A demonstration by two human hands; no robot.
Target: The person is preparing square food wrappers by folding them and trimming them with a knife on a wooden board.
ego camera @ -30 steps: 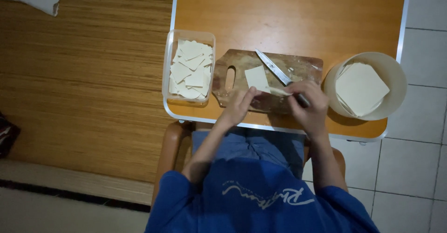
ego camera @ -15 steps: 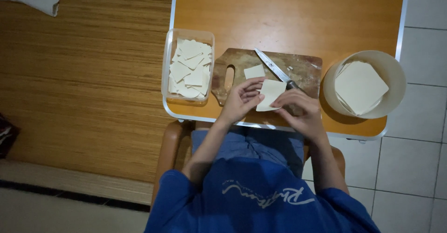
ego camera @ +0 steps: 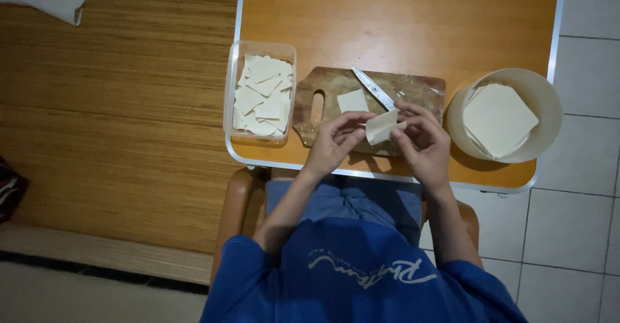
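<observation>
Viewed from overhead, looking down on a seated person in a blue shirt at an orange table with a pale edge. Left hand and right hand both raised just above the near edge of a wooden cutting board, jointly pinching a small pale square sheet. Left fingers curled, thumb and fingertips closed on the sheet's left edge; right fingers likewise closed on its right side. Sheet held slightly tilted, apparently clear of the board, between the two hands. A second pale square piece lying flat on the board, just beyond the left hand and beside the board's handle slot. Knife resting diagonally on the board, blade pointing away toward the upper left, handle end hidden near the right fingers. Clear rectangular container just left of the board, loosely filled with many cut pale squares. Round cream bowl at the right end of the table, near the board but apart from it, holding a stack of larger pale sheets. Wooden chair arm visible below the table edge on the left side. Woven brown mat covering the floor at left, white tiles at right.
</observation>
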